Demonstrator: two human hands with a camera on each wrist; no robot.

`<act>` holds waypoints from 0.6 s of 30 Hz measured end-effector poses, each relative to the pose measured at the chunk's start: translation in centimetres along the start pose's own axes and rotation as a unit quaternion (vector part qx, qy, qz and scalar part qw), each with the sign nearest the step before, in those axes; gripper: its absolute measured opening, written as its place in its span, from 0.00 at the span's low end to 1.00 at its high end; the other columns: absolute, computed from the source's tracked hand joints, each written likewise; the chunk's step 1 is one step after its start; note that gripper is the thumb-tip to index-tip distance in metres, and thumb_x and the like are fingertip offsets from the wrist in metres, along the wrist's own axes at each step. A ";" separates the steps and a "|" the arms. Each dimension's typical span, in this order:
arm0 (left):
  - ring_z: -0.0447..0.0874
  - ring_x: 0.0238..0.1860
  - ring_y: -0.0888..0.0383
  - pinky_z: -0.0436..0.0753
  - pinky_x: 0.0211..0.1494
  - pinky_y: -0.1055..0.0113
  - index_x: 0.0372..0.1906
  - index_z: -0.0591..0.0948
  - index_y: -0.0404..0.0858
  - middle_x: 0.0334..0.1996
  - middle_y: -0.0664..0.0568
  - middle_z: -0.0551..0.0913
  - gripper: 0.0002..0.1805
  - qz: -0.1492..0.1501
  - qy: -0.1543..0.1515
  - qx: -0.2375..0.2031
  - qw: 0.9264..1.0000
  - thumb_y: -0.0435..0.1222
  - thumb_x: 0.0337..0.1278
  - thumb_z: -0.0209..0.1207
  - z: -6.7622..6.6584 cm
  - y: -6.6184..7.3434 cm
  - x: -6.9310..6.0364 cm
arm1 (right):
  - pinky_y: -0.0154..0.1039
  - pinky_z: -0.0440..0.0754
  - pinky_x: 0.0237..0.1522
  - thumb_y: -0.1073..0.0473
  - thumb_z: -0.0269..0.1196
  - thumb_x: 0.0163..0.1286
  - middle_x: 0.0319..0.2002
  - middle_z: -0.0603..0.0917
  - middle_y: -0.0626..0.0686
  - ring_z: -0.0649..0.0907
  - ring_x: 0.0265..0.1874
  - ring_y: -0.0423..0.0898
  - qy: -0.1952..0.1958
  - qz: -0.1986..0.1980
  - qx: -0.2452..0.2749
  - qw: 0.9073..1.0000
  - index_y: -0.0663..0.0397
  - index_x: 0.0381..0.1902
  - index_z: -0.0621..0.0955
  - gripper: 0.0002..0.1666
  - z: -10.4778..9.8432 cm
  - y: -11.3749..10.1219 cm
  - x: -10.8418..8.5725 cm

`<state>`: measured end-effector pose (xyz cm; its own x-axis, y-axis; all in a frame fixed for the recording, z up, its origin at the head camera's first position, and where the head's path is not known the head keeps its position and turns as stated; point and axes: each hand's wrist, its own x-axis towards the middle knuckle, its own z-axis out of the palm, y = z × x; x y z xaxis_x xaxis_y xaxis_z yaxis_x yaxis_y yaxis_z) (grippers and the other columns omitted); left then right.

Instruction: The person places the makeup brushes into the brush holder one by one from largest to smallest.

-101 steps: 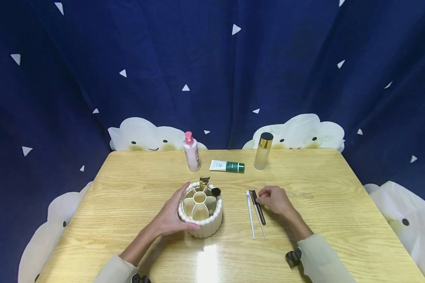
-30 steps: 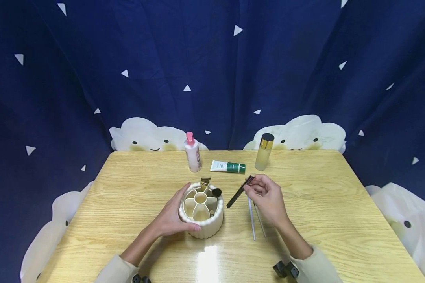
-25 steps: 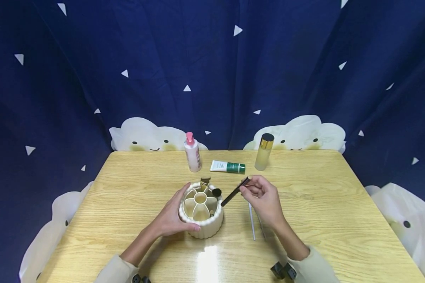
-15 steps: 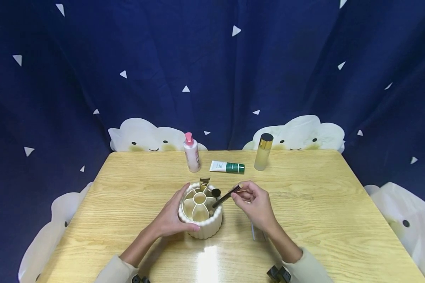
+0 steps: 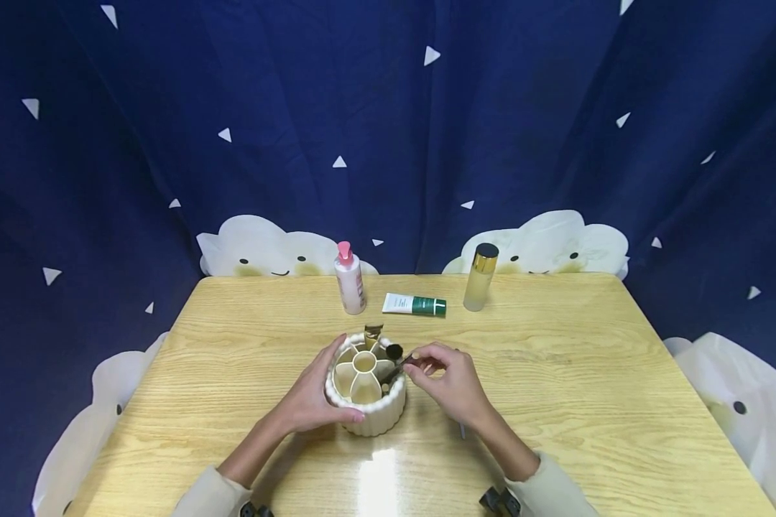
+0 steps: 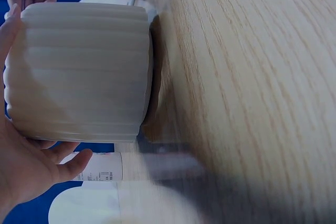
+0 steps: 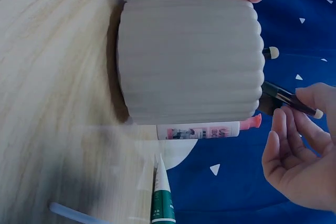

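A cream ribbed makeup organizer (image 5: 378, 418) with petal-shaped compartments stands upright on the table. My left hand (image 5: 312, 396) grips its left side, thumb at the front and fingers behind. Thumb and fingertips of my right hand (image 5: 451, 382) pinch a slim black cosmetic pen (image 7: 286, 97) with a pale end. The pen slants down over the rim, its lower end inside a right-hand compartment. Beside it, a dark round brush head (image 5: 394, 352) pokes up. A shiny brown-gold piece (image 5: 373, 332) sticks out at the back, and another pale-tipped stick (image 7: 272, 53) shows above the rim.
Behind stand a white pump bottle (image 5: 350, 283) with a pink top and a frosted bottle (image 5: 481, 280) with a black-and-gold cap. Between them lies a white-and-green tube (image 5: 415, 304). A thin white stick (image 7: 79, 213) lies on the table, mostly behind my right forearm in the head view.
My right hand has picked the black pen off the table, carried it left and lowered its end into the organizer. The left hand has kept its grip in place.
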<state>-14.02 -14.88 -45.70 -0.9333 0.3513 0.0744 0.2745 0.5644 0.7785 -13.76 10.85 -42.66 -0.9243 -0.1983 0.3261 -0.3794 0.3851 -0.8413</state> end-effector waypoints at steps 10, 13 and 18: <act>0.60 0.70 0.41 0.62 0.69 0.37 0.75 0.47 0.54 0.73 0.42 0.57 0.71 -0.003 -0.003 -0.003 1.000 0.58 0.18 0.77 0.0 0.0 0.0 | 0.29 0.81 0.28 0.59 0.71 0.54 0.24 0.84 0.48 0.78 0.25 0.34 -0.037 0.022 -0.010 0.999 0.55 0.29 0.85 0.07 0.7 0.1 0.4; 0.61 0.70 0.41 0.62 0.69 0.37 0.75 0.47 0.54 0.73 0.42 0.57 0.71 -0.003 -0.004 -0.006 1.000 0.58 0.18 0.77 0.0 0.0 0.0 | 0.29 0.81 0.28 0.60 0.72 0.53 0.25 0.84 0.47 0.78 0.25 0.33 -0.040 0.017 -0.017 0.999 0.54 0.30 0.86 0.06 0.9 0.2 0.3; 0.61 0.69 0.40 0.63 0.67 0.36 0.75 0.47 0.55 0.73 0.42 0.57 0.71 -0.005 -0.002 -0.006 1.000 0.58 0.18 0.77 0.0 0.0 -0.1 | 0.29 0.82 0.29 0.59 0.70 0.55 0.27 0.85 0.46 0.78 0.26 0.32 -0.056 0.003 -0.024 0.998 0.52 0.33 0.87 0.06 0.8 0.3 0.3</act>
<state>-13.96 -14.93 -45.67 -0.9352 0.3485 0.0633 0.2614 0.5585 0.7872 -14.10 10.24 -43.16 -0.9176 -0.2937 0.2680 -0.3771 0.4295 -0.8206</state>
